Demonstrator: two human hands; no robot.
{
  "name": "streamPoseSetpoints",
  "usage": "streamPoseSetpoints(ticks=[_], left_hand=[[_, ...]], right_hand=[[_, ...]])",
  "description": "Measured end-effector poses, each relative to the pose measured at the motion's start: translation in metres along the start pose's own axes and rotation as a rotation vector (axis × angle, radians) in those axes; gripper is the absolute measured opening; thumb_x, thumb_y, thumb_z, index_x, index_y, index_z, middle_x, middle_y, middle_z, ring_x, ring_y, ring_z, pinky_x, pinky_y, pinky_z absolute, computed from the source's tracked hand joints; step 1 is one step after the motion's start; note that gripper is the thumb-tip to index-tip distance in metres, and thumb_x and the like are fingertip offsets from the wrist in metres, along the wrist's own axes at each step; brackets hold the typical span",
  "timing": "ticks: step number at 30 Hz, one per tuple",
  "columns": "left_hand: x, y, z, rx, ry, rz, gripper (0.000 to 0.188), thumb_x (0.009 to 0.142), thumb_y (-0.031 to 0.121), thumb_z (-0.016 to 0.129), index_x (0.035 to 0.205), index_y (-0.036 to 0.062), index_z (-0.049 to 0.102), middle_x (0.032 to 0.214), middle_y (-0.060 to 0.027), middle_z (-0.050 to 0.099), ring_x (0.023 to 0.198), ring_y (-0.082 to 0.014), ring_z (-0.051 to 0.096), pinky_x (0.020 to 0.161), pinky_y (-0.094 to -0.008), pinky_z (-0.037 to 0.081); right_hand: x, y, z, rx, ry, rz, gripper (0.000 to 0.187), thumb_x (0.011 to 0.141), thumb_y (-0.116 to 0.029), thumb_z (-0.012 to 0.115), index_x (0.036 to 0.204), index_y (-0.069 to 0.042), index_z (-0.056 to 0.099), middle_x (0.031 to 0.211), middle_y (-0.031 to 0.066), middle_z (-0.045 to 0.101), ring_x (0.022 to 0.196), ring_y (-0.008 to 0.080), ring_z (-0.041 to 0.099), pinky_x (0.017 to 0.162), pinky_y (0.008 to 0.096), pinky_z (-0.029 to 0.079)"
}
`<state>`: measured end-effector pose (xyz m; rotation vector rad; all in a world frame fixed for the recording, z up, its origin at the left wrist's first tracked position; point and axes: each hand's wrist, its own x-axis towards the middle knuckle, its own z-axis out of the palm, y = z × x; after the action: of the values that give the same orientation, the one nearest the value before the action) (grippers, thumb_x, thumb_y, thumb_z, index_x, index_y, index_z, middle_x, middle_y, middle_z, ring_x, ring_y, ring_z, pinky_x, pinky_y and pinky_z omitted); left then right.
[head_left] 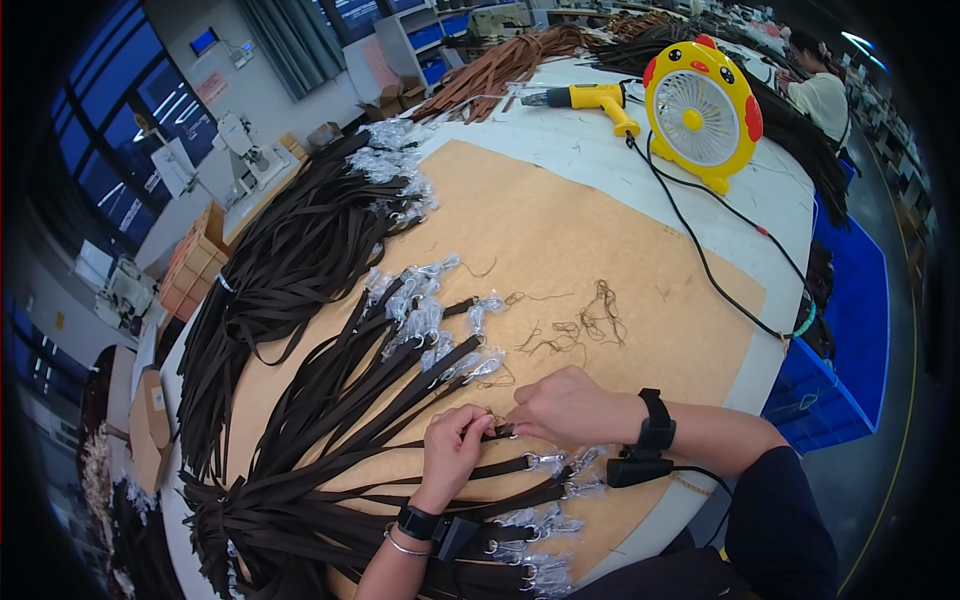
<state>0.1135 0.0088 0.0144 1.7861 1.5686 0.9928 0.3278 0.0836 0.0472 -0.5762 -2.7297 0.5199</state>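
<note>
Workshop desk (600,160) topped with brown board, sewing machines and windows beyond. Both hands, left (452,450) and right (570,405), pinch one dark strap's metal clasp (497,431) between them. More straps (330,400) fan leftward; loose threads (585,325), a yellow fan (700,110) and a drill (590,98) lie farther ahead.

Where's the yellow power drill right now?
In the head view, the yellow drill lies at the table's far edge, just left of the yellow chick-shaped fan, beside the brown straps.
</note>
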Motion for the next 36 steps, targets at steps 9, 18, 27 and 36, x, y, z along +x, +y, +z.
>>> streamPoseSetpoints(ticks=[9, 18, 27, 36], left_hand=[[-0.001, -0.007, 0.000, 0.016, -0.016, 0.003, 0.018, 0.097, 0.008, 0.059, 0.082, -0.0009, 0.064, 0.071, -0.0078, 0.067, 0.068, -0.0162, 0.063, 0.066, -0.0283, 0.048], [-0.002, -0.006, -0.004, 0.065, -0.051, 0.011, 0.021, 0.099, 0.010, 0.055, 0.082, 0.0001, 0.060, 0.070, -0.0060, 0.063, 0.067, -0.0152, 0.060, 0.065, -0.0279, 0.046], [-0.003, -0.008, -0.001, 0.008, -0.017, -0.024, 0.018, 0.096, 0.012, 0.059, 0.080, 0.0037, 0.060, 0.069, -0.0086, 0.064, 0.065, -0.0271, 0.060, 0.065, -0.0363, 0.043], [-0.002, -0.008, -0.002, -0.015, -0.026, -0.007, 0.019, 0.096, 0.012, 0.059, 0.079, 0.0036, 0.061, 0.069, -0.0084, 0.064, 0.064, -0.0264, 0.060, 0.065, -0.0360, 0.043]], right_hand=[[-0.001, -0.001, 0.008, 0.033, 0.030, 0.037, 0.018, 0.088, -0.028, 0.067, 0.088, -0.010, 0.072, 0.079, 0.0089, 0.065, 0.076, 0.0301, 0.068, 0.065, 0.0422, 0.053], [-0.006, 0.003, 0.015, -0.004, 0.093, 0.005, 0.019, 0.090, -0.031, 0.066, 0.096, -0.013, 0.072, 0.080, 0.0056, 0.062, 0.071, 0.0265, 0.067, 0.060, 0.0395, 0.052], [-0.003, 0.001, 0.017, -0.049, 0.090, -0.036, 0.020, 0.090, -0.030, 0.067, 0.098, -0.012, 0.072, 0.078, 0.0048, 0.060, 0.068, 0.0256, 0.066, 0.057, 0.0385, 0.051], [-0.003, 0.002, 0.019, -0.033, 0.100, -0.026, 0.020, 0.090, -0.029, 0.067, 0.098, -0.012, 0.072, 0.078, 0.0056, 0.061, 0.068, 0.0263, 0.066, 0.057, 0.0392, 0.051]])
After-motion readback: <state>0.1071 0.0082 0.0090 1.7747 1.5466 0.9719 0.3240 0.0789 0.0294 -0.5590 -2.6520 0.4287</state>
